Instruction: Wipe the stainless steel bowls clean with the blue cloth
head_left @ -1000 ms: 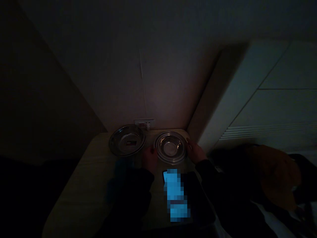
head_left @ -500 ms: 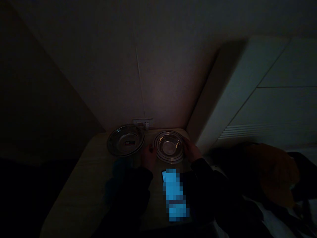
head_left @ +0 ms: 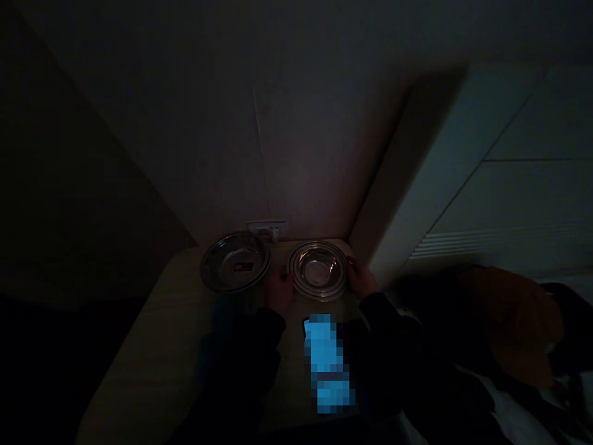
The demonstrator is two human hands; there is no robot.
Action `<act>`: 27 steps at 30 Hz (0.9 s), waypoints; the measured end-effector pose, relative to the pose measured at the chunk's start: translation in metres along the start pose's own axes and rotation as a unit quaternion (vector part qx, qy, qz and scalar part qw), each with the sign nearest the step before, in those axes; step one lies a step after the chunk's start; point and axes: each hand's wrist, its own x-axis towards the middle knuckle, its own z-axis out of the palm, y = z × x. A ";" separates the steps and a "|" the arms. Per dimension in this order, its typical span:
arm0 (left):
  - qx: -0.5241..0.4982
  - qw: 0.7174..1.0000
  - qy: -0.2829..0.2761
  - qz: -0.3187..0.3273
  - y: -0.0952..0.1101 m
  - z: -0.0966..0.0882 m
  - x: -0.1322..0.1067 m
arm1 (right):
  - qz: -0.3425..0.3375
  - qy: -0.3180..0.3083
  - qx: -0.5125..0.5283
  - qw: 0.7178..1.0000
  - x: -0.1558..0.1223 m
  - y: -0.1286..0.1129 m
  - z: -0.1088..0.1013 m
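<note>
Steel bowl (head_left: 319, 270) is clasped at opposite rims: left grip (head_left: 279, 290) and right grip (head_left: 361, 279) curl half closed around it; between them it looks shiny, round, shallow.

left sleeve (head_left: 252, 346): dark, long, loose | right sleeve (head_left: 386, 327): dark, long | left hand (head_left: 278, 290), right hand (head_left: 360, 281): bare

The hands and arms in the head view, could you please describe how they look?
Long dark sleeves cover both arms to the wrists: left sleeve and right sleeve look alike, with no markings visible in the dim light. The left hand and right hand are bare, ungloved; rings cannot be made out.
</note>
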 end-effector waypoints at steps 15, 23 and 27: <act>0.059 0.996 0.032 0.052 -0.009 -0.017 -0.075 | -0.031 0.066 0.020 0.997 -0.121 0.044 -0.037; 0.061 0.995 -0.066 0.043 -0.040 0.003 -0.107 | -0.095 0.035 -0.088 0.991 -0.191 0.060 0.001; 0.056 0.991 -0.109 0.045 -0.040 0.006 -0.105 | -0.073 0.034 -0.137 0.987 -0.199 0.053 0.008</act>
